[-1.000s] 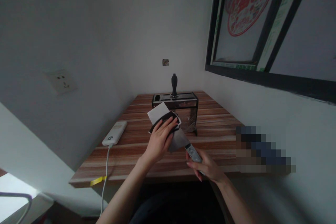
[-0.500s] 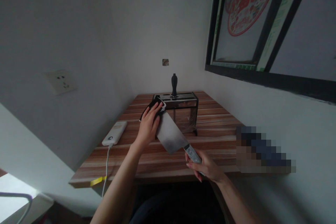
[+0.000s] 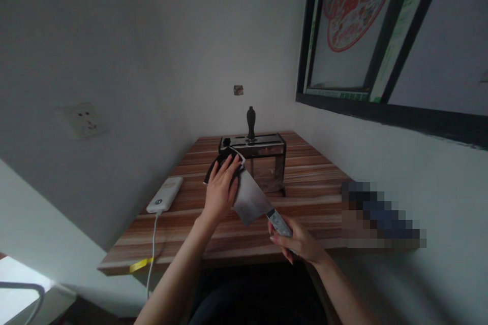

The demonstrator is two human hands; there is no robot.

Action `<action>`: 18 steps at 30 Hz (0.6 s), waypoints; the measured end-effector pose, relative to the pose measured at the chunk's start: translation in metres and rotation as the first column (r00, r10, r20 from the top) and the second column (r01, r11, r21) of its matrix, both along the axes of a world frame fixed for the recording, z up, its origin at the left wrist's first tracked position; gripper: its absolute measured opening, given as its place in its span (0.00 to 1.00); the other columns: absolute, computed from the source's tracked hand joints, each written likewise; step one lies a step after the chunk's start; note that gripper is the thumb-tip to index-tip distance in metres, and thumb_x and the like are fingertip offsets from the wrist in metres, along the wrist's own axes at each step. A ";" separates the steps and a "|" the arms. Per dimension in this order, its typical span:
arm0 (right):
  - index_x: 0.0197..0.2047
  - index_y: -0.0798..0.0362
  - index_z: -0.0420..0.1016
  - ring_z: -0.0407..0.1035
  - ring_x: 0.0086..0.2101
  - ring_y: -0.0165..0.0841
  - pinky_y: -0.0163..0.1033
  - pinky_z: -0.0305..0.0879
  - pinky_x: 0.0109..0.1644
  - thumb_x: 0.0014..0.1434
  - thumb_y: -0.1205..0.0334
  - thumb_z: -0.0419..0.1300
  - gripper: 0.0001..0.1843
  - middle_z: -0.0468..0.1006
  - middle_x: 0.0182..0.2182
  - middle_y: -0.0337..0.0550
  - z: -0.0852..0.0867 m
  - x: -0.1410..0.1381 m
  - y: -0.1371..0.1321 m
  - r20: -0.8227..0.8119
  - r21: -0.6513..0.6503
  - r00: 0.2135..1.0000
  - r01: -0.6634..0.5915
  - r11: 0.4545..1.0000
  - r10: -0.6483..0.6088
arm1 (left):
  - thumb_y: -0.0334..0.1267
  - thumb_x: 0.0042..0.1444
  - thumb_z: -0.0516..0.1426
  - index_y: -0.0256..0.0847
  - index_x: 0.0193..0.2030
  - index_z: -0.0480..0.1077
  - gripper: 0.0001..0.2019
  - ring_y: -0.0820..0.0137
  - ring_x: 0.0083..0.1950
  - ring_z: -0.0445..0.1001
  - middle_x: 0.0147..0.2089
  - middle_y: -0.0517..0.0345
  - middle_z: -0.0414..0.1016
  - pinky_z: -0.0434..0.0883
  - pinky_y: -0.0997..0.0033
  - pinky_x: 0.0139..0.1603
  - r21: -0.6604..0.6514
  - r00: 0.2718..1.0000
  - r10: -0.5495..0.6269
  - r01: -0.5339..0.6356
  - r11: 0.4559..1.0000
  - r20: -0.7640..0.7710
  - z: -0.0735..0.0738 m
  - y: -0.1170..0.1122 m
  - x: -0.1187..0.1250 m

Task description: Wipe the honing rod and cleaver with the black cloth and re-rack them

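Head view: a cleaver (image 3: 251,199) is gripped by its handle in the right hand (image 3: 296,241) above the worktop's (image 3: 316,183) near edge, blade slanting away and left. A cloth (image 3: 224,153) is clasped against its far end by the left hand (image 3: 220,190).

Striped wooden table (image 3: 312,183) set into corner of pale walls (image 3: 236,35). Socket (image 3: 81,120) mounted on left wall (image 3: 76,35). Dark-framed window (image 3: 381,111) seen on right wall (image 3: 419,177), red paper-cut (image 3: 354,0) stuck on pane. Room dimly lit.
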State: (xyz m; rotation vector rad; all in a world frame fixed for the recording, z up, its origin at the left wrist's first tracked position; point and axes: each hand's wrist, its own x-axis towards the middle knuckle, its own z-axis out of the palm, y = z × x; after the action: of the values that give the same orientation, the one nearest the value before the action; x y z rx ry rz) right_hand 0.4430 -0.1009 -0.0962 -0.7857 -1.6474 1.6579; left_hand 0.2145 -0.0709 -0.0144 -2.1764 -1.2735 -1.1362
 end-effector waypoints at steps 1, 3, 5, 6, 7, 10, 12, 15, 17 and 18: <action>0.37 0.54 0.64 0.60 0.12 0.21 0.25 0.58 0.12 0.50 0.51 0.64 0.18 0.64 0.19 0.28 0.000 0.000 0.000 -0.006 0.000 1.000 0.008 1.000 -0.008 | 0.30 0.63 0.44 0.42 0.65 0.52 0.23 0.66 0.69 0.52 0.66 0.51 0.60 0.49 0.52 0.68 -0.013 1.000 -0.018 0.017 1.000 -0.016 -0.003 -0.003 0.004; 0.37 0.54 0.64 0.60 0.12 0.21 0.25 0.57 0.12 0.50 0.51 0.64 0.19 0.64 0.18 0.28 0.002 0.000 0.000 -0.023 0.000 0.999 0.024 1.000 -0.024 | 0.30 0.63 0.44 0.42 0.65 0.53 0.23 0.66 0.69 0.53 0.65 0.51 0.61 0.49 0.53 0.68 -0.040 0.997 -0.055 0.053 0.998 -0.049 -0.009 -0.009 0.012; 0.37 0.55 0.65 0.59 0.12 0.21 0.25 0.58 0.12 0.49 0.51 0.64 0.19 0.64 0.18 0.28 0.003 0.000 -0.001 -0.032 -0.001 0.999 0.034 0.999 -0.034 | 0.29 0.63 0.44 0.41 0.64 0.53 0.23 0.66 0.69 0.52 0.65 0.51 0.61 0.48 0.53 0.68 -0.066 0.993 -0.087 0.082 0.994 -0.075 -0.015 -0.015 0.020; 0.37 0.55 0.65 0.59 0.12 0.21 0.26 0.58 0.13 0.49 0.51 0.64 0.19 0.64 0.17 0.28 0.004 0.000 -0.001 -0.033 -0.002 0.999 0.038 0.999 -0.039 | 0.29 0.63 0.44 0.41 0.64 0.54 0.23 0.66 0.69 0.52 0.65 0.51 0.62 0.48 0.54 0.68 -0.079 0.991 -0.101 0.095 0.992 -0.084 -0.018 -0.018 0.023; 0.36 0.55 0.65 0.59 0.12 0.21 0.26 0.58 0.13 0.49 0.51 0.64 0.19 0.64 0.17 0.28 0.004 0.000 -0.001 -0.031 -0.004 0.999 0.042 0.999 -0.042 | 0.29 0.63 0.44 0.40 0.64 0.54 0.23 0.67 0.69 0.52 0.65 0.51 0.62 0.48 0.54 0.68 -0.092 0.989 -0.117 0.108 0.990 -0.091 -0.021 -0.021 0.026; 0.37 0.55 0.65 0.60 0.12 0.21 0.26 0.59 0.12 0.48 0.51 0.65 0.20 0.67 0.20 0.30 0.004 0.000 0.000 -0.028 -0.020 0.997 0.065 0.998 -0.066 | 0.28 0.62 0.45 0.40 0.64 0.55 0.23 0.66 0.69 0.52 0.64 0.50 0.62 0.48 0.54 0.68 -0.138 0.979 -0.178 0.164 0.977 -0.100 -0.031 -0.032 0.035; 0.39 0.55 0.65 0.60 0.12 0.22 0.27 0.58 0.12 0.48 0.51 0.65 0.21 0.68 0.20 0.31 0.002 0.000 0.000 -0.028 -0.017 0.996 0.087 0.996 -0.088 | 0.29 0.62 0.45 0.40 0.63 0.56 0.22 0.66 0.68 0.53 0.64 0.50 0.62 0.49 0.54 0.68 -0.194 0.963 -0.247 0.223 0.955 -0.105 -0.037 -0.042 0.040; 0.38 0.55 0.65 0.59 0.11 0.23 0.27 0.57 0.13 0.49 0.52 0.64 0.20 0.66 0.14 0.29 -0.001 -0.001 0.000 -0.020 0.021 0.996 0.090 0.996 -0.089 | 0.30 0.62 0.46 0.41 0.63 0.55 0.22 0.67 0.68 0.54 0.65 0.51 0.62 0.52 0.56 0.68 -0.280 0.943 -0.322 0.287 0.916 -0.087 -0.043 -0.056 0.047; 0.37 0.56 0.66 0.58 0.11 0.23 0.27 0.57 0.13 0.49 0.51 0.64 0.19 0.65 0.13 0.29 -0.002 -0.001 0.001 -0.007 0.043 0.997 0.074 0.996 -0.074 | 0.29 0.62 0.46 0.41 0.64 0.54 0.23 0.68 0.68 0.54 0.65 0.51 0.62 0.52 0.56 0.67 -0.300 0.943 -0.326 0.293 0.908 -0.066 -0.045 -0.062 0.049; 0.37 0.56 0.66 0.58 0.11 0.23 0.27 0.58 0.13 0.49 0.51 0.64 0.19 0.66 0.13 0.29 -0.002 0.000 0.001 -0.002 0.051 0.998 0.068 0.996 -0.068 | 0.28 0.61 0.46 0.40 0.64 0.54 0.23 0.68 0.68 0.54 0.65 0.51 0.61 0.52 0.56 0.67 -0.302 0.944 -0.323 0.292 0.907 -0.059 -0.045 -0.063 0.049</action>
State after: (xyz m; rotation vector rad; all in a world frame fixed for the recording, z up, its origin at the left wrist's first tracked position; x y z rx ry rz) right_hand 0.4425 -0.0999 -0.0984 -0.8075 -1.6379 1.5627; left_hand 0.2636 -0.1338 -0.0593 -2.6957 -1.1351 -0.9722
